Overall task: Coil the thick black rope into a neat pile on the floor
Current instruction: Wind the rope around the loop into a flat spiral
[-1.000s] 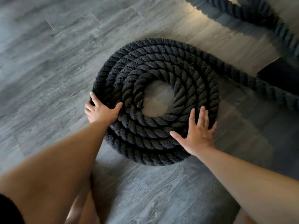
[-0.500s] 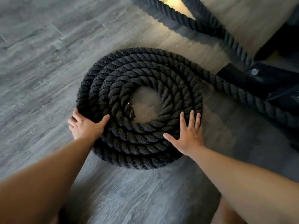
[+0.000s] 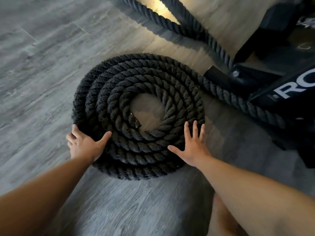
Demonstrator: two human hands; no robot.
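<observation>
Grey wood-grain plank floor (image 3: 42, 74) fills the frame, with a patch of warm light at the top centre. At the centre of the frame the thick black twisted rope (image 3: 139, 65) lies on it, wound in a flat round spiral. Its turns touch one another and ring a small bare oval of floor. The rope's inner end (image 3: 134, 120) sits at the left edge of that oval.

From the spiral's upper right, the outermost turn leaves as a straight tail (image 3: 238, 101) that runs toward the right edge of the frame. It passes just beside a black metal frame (image 3: 265, 89) that bears the white letters "RO" and a silver bolt (image 3: 235, 73). 2 more stretches of rope (image 3: 172, 25) come down from the top centre toward that metal frame.

2 bare forearms reach in from the bottom corners. The left hand (image 3: 85, 145) is at the spiral's lower left. Its grip is closed on the outermost turn, with the thumb lying across the top and the fingers curled down the outer side. The right hand (image 3: 194, 147) is at the spiral's lower right. Its grip is wide open and has hold of nothing, with all 5 digits straight and spread and the palm flat against the outer turns.
</observation>
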